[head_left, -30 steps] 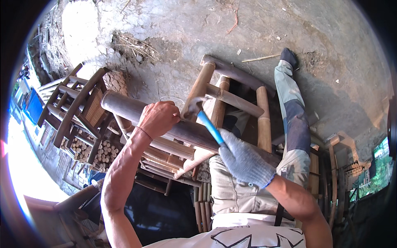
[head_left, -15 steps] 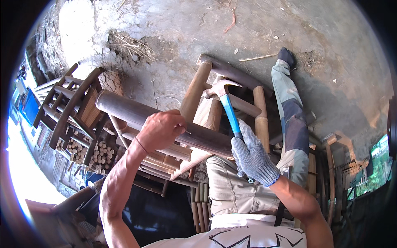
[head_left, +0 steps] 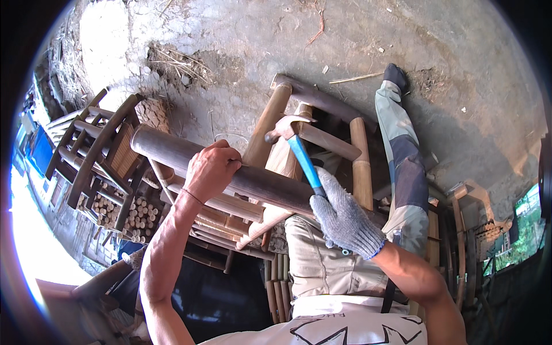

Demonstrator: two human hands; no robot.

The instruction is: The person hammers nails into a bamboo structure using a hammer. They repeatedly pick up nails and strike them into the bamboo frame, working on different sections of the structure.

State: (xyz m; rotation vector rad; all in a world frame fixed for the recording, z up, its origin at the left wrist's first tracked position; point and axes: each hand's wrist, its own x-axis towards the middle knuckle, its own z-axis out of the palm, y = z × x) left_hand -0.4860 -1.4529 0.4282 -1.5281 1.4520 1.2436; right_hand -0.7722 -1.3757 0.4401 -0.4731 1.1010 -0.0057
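Dark bamboo pole is lying slantwise across the half-built bamboo chair frame; taking the pole as the reference. Left hand is wrapping bare over the pole's upper side, fingers curled tight around it. Right hand, in a grey knit glove, is closing on the blue handle of a claw hammer; the hammer head is sitting just beyond the pole, over the frame's pale uprights.

Around it: a finished bamboo chair is standing left of the pole's far end, with a stack of cut bamboo lengths below it, end-on. Thin bamboo slats are running under the pole on the near side. The person's trousered leg is stretching out right of the pole, foot on the concrete floor. Dry straw litter is lying on the floor far beyond the pole.

The pole's near end is disappearing behind the gloved hand. What the hammer head is touching, can't tell. Left rim is blowing out white; right rim is going dark.
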